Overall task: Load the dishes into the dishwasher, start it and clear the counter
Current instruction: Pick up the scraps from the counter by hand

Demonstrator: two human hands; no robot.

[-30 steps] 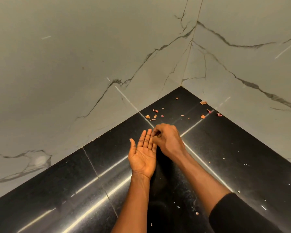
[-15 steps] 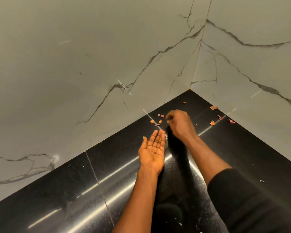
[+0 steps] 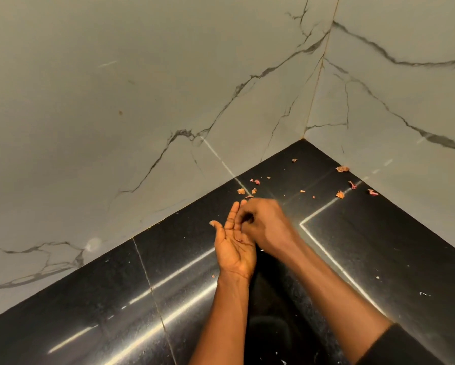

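Note:
Small dry reddish-orange peel scraps (image 3: 240,191) lie scattered on the black glossy counter (image 3: 379,246), in the corner by the walls. My left hand (image 3: 234,248) is held flat, palm up, just above the counter, with a tiny red scrap (image 3: 239,240) on the palm. My right hand (image 3: 265,222) is over the left fingers, knuckles up, its fingers bunched in a pinch. What the pinch holds is hidden. More scraps (image 3: 340,194) lie to the right, near the right wall.
Grey marble-veined wall tiles (image 3: 115,127) meet in a corner behind the counter. Pale crumbs (image 3: 377,277) dot the counter on the right. A dark sleeve (image 3: 410,346) covers my right forearm.
My right hand reached out to the scraps half a second ago and has come back over my left palm. My left hand stayed open, palm up.

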